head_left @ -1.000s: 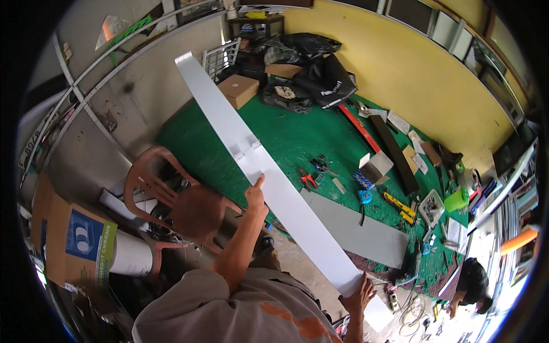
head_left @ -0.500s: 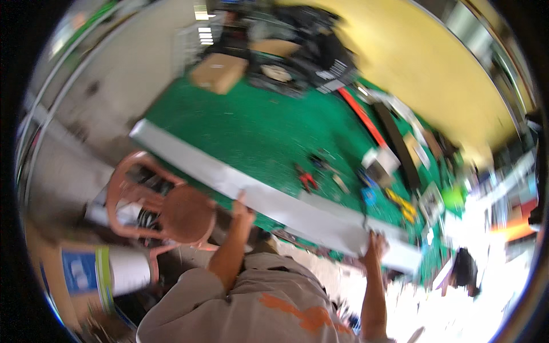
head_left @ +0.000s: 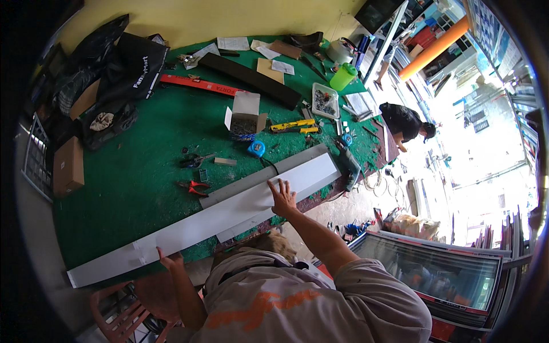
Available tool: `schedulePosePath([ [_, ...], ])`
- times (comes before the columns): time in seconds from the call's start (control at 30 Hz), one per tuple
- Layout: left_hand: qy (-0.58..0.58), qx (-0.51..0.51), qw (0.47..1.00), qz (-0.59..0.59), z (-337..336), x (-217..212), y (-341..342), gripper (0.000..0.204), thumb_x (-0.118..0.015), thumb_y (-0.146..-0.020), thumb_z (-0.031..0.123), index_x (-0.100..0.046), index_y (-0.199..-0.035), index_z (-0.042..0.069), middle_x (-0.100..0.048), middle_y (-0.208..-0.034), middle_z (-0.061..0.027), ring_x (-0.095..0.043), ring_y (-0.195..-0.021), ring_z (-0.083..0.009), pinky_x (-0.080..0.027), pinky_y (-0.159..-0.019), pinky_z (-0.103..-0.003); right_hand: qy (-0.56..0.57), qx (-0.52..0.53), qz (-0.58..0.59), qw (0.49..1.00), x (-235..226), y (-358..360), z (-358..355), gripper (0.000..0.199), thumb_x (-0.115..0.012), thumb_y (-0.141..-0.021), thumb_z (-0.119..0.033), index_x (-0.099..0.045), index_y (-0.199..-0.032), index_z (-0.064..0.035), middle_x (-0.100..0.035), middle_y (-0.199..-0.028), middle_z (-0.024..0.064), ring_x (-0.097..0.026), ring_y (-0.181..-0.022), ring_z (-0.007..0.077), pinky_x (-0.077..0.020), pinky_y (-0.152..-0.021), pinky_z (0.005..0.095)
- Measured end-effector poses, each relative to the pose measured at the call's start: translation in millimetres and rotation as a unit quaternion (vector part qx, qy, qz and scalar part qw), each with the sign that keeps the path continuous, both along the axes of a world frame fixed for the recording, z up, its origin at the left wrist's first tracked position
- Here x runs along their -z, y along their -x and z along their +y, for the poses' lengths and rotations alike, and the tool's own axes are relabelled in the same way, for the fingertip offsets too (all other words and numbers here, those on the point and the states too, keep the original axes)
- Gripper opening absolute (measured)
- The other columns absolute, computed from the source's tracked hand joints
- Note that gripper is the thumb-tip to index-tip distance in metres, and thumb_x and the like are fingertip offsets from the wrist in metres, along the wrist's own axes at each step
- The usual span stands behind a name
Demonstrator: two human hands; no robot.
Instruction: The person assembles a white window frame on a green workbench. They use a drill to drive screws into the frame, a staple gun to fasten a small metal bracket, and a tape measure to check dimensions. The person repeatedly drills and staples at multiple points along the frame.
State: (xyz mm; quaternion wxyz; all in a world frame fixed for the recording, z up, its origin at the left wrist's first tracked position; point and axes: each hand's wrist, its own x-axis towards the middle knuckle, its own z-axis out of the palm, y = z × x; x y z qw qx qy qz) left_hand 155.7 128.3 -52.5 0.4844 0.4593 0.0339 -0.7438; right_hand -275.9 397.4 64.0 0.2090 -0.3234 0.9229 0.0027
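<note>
A long white panel (head_left: 217,224) lies along the near edge of the green work table, over a grey strip (head_left: 237,187) that sticks out on its far side. At the panel's near edge is my left hand (head_left: 170,261), thumb on top and the other fingers hidden beneath. Farther right, my right hand (head_left: 283,200) rests on the panel's upper face, fingers spread. A blue tape measure (head_left: 256,149) sits just beyond it. Red-handled pliers (head_left: 195,186) lie on the panel's far side. Beside the panel's right end is a grey-green power tool (head_left: 349,163).
An opened box (head_left: 245,114), yellow-handled tool (head_left: 294,126), red level (head_left: 200,85) and dark profile (head_left: 251,80) occupy the back of the green table (head_left: 137,188). A pink chair (head_left: 117,317) stands below its near edge. A person in black (head_left: 400,121) bends down at right.
The blurred view has turned and steadied, showing more of the right side. Both hands remain on the white panel; the right fingers now lie spread on its face.
</note>
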Motion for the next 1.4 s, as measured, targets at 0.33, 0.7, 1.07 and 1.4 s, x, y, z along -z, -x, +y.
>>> schedulePosePath([
  [0.33, -0.013, 0.01, 0.713, -0.701, 15.6, -0.7, -15.2, 0.034, -0.066, -0.096, 0.028, -0.066, -0.117, 0.002, -0.07, -0.11, -0.0173, -0.066, -0.1, -0.0308, -0.051, -0.091, -0.045, 0.126, -0.03, -0.067, 0.989, -12.3, 22.9, 26.9, 0.084, -0.075, -0.074, -0.02, -0.041, -0.151, -0.0211, -0.036, -0.156, 0.0163, -0.03, -0.147, 0.038, -0.0367, -0.109, 0.0605],
  [0.7, 0.403, 0.307, 0.602, -0.617, 36.3, -39.9, 302.4, 0.051, -0.072, -0.085, 0.01, -0.053, -0.132, 0.006, -0.056, -0.13, -0.0207, -0.056, -0.118, -0.0399, -0.048, -0.096, -0.046, 0.347, 0.122, -0.106, 0.924, 7.1, 184.2, 179.5, 0.022, -0.065, -0.086, -0.008, -0.072, -0.107, -0.0039, -0.071, -0.078, 0.0178, -0.071, -0.069, 0.0293, -0.0555, -0.067, 0.0388],
  [1.07, 0.38, 0.418, 0.299, -0.769, 28.7, -33.3, 440.4, 0.046, -0.076, -0.088, 0.029, -0.062, -0.12, -0.002, -0.057, -0.127, -0.0211, -0.056, -0.121, -0.0391, -0.051, -0.096, -0.049, 0.326, 0.216, -0.091, 0.916, -19.0, 250.2, 235.7, 0.02, -0.063, -0.088, -0.009, -0.07, -0.103, 0.0018, -0.07, -0.076, 0.0147, -0.066, -0.067, 0.0224, -0.0518, -0.065, 0.0356],
  [1.4, 0.374, 0.3, 0.837, -0.264, 101.2, -147.0, 394.7, 0.031, -0.05, -0.108, 0.027, -0.059, -0.105, -0.002, -0.068, -0.077, -0.0097, -0.071, -0.062, -0.0213, -0.057, -0.055, -0.031, 0.416, 0.19, -0.359, 0.813, -74.6, 148.4, 116.1, 0.028, -0.059, -0.099, -0.016, -0.067, -0.116, 0.0048, -0.072, -0.087, 0.0095, -0.067, -0.078, 0.0139, -0.0533, -0.071, 0.0292],
])
